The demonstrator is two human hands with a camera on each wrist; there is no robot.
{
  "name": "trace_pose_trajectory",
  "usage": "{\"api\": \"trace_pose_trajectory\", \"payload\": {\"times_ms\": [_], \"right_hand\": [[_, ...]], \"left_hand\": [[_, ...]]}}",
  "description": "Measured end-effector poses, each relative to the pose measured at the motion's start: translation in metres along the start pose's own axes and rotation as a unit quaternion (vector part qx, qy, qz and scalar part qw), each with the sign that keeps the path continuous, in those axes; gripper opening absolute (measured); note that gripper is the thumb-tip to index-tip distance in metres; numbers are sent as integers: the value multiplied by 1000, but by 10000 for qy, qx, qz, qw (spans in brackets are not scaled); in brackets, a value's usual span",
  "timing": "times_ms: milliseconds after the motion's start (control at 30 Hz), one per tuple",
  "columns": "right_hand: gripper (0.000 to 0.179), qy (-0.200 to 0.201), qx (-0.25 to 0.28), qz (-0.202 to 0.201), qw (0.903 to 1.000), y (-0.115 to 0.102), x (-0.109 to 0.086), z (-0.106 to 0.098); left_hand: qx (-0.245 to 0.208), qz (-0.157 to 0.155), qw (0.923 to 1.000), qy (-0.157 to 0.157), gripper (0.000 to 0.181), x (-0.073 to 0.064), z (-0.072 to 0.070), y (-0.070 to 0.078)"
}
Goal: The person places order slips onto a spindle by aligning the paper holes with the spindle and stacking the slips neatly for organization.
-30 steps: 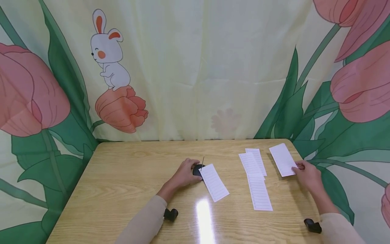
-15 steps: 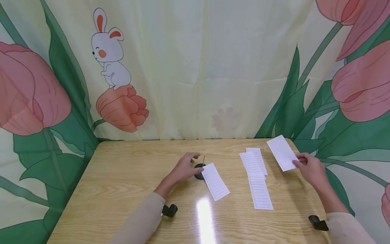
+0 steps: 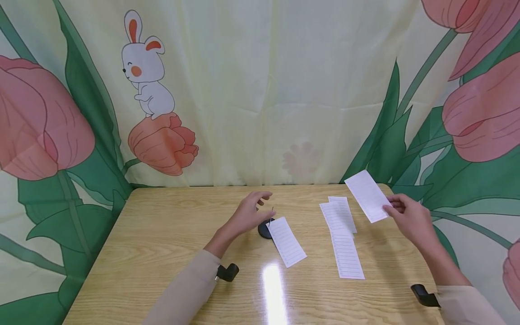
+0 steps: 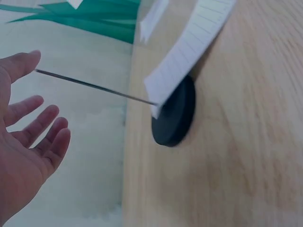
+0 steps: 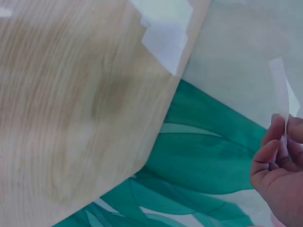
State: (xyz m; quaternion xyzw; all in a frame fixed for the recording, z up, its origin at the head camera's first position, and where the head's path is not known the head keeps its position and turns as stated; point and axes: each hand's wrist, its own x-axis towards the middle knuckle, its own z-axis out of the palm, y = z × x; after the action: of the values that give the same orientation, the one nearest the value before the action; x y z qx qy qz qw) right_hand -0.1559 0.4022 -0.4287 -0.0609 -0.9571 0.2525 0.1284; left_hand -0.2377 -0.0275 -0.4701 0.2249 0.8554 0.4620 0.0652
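Observation:
A receipt spike (image 3: 264, 231) with a round black base and a thin metal rod (image 4: 94, 86) stands mid-table. One lined white paper slip (image 3: 287, 243) is pierced by the rod near its corner and slopes down to the right. My left hand (image 3: 247, 215) hovers above the base, fingers loosely bent and thumb apart, holding nothing; in the left wrist view a fingertip is close to the rod's tip, and whether they touch I cannot tell. At the right, my right hand (image 3: 411, 220) pinches another white paper slip (image 3: 367, 196) by its lower edge, raised off the table.
Several lined slips (image 3: 347, 257) lie overlapping on the wooden table (image 3: 170, 225), between the spike and my right hand. Behind the table's back edge hangs a curtain (image 3: 243, 90) printed with tulips and a rabbit. A bright light reflection crosses the front of the table.
My left hand has let go of the spike's base and risen above it. My right hand has lifted its slip upward and moved it slightly left.

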Motion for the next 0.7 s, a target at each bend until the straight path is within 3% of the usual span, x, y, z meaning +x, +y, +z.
{"api": "trace_pose_trajectory", "payload": {"times_ms": [300,700], "right_hand": [[30,129,96,-363,9992,-30,-2,-4],[22,258,494,-999,9934,-63,-6,-6]], "left_hand": [[-28,592,9979,264,47,14,-6,23],[-344,898,9944,450,37,28,-8,59]]}}
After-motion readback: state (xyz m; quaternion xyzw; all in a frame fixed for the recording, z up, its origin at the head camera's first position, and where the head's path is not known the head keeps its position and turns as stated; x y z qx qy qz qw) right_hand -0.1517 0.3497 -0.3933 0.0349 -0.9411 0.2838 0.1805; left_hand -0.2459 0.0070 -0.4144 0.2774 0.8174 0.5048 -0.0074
